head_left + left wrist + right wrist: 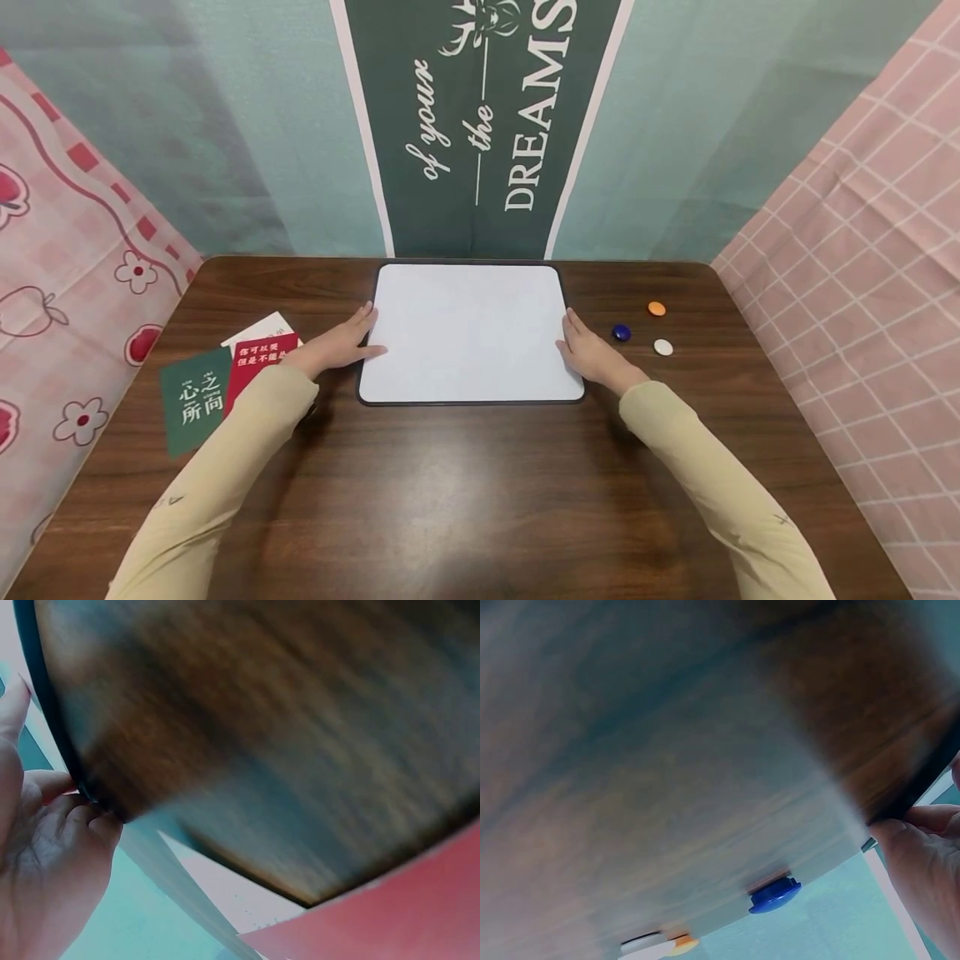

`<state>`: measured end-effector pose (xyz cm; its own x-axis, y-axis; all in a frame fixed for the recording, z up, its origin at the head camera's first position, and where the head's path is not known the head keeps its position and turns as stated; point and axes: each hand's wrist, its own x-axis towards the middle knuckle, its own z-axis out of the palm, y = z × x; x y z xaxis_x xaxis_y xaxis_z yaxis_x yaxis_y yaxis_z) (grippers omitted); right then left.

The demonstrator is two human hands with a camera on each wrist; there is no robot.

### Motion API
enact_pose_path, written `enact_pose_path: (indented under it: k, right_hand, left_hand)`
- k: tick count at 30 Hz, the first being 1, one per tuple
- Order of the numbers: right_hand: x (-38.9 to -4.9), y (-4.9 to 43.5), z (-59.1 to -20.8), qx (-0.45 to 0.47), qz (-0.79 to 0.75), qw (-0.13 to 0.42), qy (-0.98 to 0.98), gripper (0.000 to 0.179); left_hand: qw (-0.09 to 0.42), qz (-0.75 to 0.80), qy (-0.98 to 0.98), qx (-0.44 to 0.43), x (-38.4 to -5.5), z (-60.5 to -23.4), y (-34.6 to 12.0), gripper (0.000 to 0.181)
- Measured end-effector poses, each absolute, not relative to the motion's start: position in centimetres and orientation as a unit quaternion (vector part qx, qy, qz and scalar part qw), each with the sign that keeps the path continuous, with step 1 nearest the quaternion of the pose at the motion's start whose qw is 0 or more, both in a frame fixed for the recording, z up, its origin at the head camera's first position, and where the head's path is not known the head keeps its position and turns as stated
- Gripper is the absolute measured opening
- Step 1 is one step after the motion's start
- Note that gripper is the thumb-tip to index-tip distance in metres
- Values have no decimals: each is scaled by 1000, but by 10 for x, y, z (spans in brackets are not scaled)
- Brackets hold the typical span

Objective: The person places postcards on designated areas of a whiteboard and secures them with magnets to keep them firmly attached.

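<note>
A white rectangular whiteboard (468, 333) with a thin black frame lies on the brown wooden table (450, 483). My left hand (341, 340) holds its left edge, the thumb over the white surface and the fingers along the frame. On the opposite side, my right hand (596, 354) holds the right edge in the same way. The left wrist view shows the left fingertips (79, 802) against the black frame. Close to the right hand lie three small round pieces: blue (621, 332), orange (657, 308) and white (663, 347).
Left of the whiteboard, a green card (197, 400), a red card (258, 354) and a partly covered white card (262, 327) overlap, some under the left forearm. A dark green printed cloth (465, 225) hangs behind the table; patterned cloths border both sides.
</note>
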<state>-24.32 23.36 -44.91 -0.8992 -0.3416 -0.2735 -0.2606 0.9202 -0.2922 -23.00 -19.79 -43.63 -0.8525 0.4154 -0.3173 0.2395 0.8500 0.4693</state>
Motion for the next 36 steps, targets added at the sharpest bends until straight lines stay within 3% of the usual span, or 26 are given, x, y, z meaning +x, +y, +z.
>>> enact_pose_path:
  k: [36]
  right_hand:
    - [-212,243,-449,-186,-112,144,965,62]
  left_hand:
    - [197,207,939,189,-199,-436,-197,88]
